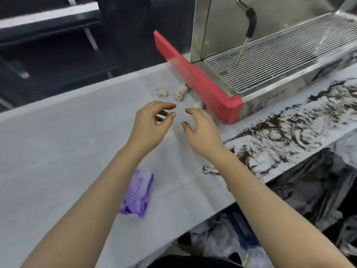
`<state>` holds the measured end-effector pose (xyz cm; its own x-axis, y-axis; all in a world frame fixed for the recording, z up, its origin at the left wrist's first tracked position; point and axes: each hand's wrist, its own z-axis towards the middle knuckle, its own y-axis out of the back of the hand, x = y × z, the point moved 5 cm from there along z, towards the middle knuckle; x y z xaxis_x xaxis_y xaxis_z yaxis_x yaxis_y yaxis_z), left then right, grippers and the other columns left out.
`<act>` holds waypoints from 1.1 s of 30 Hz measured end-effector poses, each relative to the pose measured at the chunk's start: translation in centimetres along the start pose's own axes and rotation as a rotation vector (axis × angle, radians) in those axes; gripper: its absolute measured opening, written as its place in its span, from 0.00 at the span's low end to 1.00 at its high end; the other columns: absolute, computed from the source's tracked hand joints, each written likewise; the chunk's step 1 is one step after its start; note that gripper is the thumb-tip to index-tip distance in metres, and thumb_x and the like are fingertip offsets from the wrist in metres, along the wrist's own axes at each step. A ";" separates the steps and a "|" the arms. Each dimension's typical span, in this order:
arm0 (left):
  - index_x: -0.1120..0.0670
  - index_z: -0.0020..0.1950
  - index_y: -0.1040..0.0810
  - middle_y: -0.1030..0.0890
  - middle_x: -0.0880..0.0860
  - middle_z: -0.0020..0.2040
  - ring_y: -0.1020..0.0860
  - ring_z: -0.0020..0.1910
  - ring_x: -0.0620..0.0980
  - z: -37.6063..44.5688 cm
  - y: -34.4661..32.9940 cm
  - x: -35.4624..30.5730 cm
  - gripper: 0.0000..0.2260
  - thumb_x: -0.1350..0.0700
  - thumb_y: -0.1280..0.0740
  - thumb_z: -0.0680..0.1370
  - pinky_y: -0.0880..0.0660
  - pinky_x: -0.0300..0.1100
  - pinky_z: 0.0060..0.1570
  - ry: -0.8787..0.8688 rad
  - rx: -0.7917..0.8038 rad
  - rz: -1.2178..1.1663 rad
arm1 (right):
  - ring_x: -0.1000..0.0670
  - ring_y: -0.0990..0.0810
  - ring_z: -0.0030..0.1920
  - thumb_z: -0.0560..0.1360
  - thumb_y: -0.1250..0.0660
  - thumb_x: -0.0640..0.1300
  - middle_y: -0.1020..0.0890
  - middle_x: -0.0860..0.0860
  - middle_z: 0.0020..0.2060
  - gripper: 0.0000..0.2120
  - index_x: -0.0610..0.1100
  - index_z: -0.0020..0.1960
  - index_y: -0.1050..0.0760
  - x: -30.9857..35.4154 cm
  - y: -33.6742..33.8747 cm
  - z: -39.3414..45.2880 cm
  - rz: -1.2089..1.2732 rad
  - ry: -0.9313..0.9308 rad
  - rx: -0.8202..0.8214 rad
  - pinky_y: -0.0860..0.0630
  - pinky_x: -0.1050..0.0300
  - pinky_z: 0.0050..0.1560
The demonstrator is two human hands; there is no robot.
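White counter (48, 151): I am seeing open room lying at left, its near edge running diagonally. Purple tissue pack (138, 194): lying beside the left forearm. Left hand (150, 128) and right hand (202, 134): hovering, fingers loosely curled and parted, gripping nothing. Crumpled paper wads (180, 92): sitting just beyond the fingertips, blurring against the espresso machine (193, 80). Coffee grounds (280, 128): spreading rightward, cut off.

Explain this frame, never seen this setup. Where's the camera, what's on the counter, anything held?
One picture, from a camera worn on the person's head, looking down at their bare arms. The left hand and right hand hover over a white counter, fingers loosely curled, holding nothing. Just beyond them lie crumpled tissues beside a coffee machine with a red side. A purple tissue pack lies between the forearms, and a dark spill, probably coffee grounds, is smeared across the counter on the right.
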<state>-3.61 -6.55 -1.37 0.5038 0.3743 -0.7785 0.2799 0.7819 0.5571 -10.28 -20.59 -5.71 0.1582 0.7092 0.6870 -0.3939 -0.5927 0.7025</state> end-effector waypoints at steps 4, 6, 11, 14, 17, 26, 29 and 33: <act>0.52 0.63 0.20 0.20 0.49 0.59 0.21 0.54 0.46 6.6 -1.1 3.7 0.14 0.55 0.30 0.77 0.22 0.41 0.54 -0.016 0.096 0.137 | 0.39 0.48 0.75 0.78 0.40 0.50 0.43 0.41 0.75 0.29 0.44 0.75 0.44 -1.3 -3.4 4.3 -0.218 -0.152 0.094 0.44 0.41 0.73; 0.55 0.66 0.22 0.21 0.53 0.62 0.22 0.58 0.50 9.6 -2.5 5.5 0.18 0.54 0.30 0.77 0.24 0.44 0.59 -0.018 0.166 0.231 | 0.37 0.51 0.75 0.78 0.41 0.51 0.47 0.39 0.75 0.30 0.45 0.76 0.48 -1.8 -4.5 5.6 -0.316 -0.209 0.108 0.46 0.40 0.73; 0.63 0.55 0.22 0.19 0.61 0.52 0.21 0.52 0.61 14.0 -7.1 9.2 0.14 0.55 0.29 0.75 0.26 0.48 0.48 -0.011 0.312 0.333 | 0.37 0.42 0.71 0.78 0.42 0.51 0.43 0.37 0.73 0.31 0.43 0.76 0.48 -3.2 -6.2 7.5 -0.518 -0.294 0.079 0.43 0.42 0.70; 0.59 0.54 0.23 0.21 0.58 0.50 0.22 0.49 0.57 15.2 -9.1 10.7 0.14 0.53 0.27 0.73 0.34 0.41 0.43 0.010 0.308 0.353 | 0.41 0.37 0.67 0.77 0.40 0.47 0.36 0.42 0.68 0.28 0.39 0.73 0.42 -3.5 -6.4 8.2 -0.532 -0.274 -0.007 0.36 0.49 0.66; 0.61 0.54 0.20 0.21 0.60 0.50 0.22 0.49 0.58 15.7 -9.9 11.2 0.13 0.55 0.28 0.73 0.29 0.45 0.44 -0.027 0.271 0.369 | 0.42 0.35 0.65 0.73 0.39 0.40 0.32 0.43 0.64 0.22 0.38 0.65 0.34 -3.3 -6.5 8.5 -0.522 -0.209 -0.024 0.34 0.54 0.63; 0.61 0.51 0.19 0.21 0.58 0.45 0.22 0.44 0.59 9.3 -6.8 10.0 0.08 0.60 0.32 0.74 0.27 0.46 0.41 -0.012 0.294 0.420 | 0.42 0.30 0.53 0.68 0.41 0.25 0.24 0.45 0.51 0.18 0.39 0.52 0.23 -2.9 -5.6 4.2 -0.317 0.002 0.059 0.25 0.47 0.48; 0.59 0.69 0.27 0.18 0.57 0.48 0.22 0.46 0.54 6.3 -5.3 8.5 0.22 0.61 0.32 0.75 0.25 0.47 0.48 0.082 0.301 0.378 | 0.40 0.27 0.51 0.70 0.39 0.28 0.22 0.44 0.50 0.15 0.38 0.53 0.22 -2.7 -4.5 1.6 -0.230 0.044 0.053 0.26 0.47 0.49; 0.56 0.77 0.37 0.18 0.53 0.51 0.22 0.46 0.49 2.9 -4.0 5.9 0.32 0.59 0.29 0.75 0.26 0.42 0.50 0.186 0.223 0.291 | 0.43 0.25 0.52 0.73 0.36 0.32 0.20 0.46 0.52 0.13 0.40 0.56 0.22 -2.5 -1.7 -2.3 -0.064 0.028 -0.039 0.25 0.49 0.52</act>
<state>0.64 -8.96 -7.36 0.4372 0.6638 -0.6069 0.3283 0.5105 0.7948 -12.09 -20.48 -9.04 0.1596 0.7559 0.6349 -0.4188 -0.5306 0.7369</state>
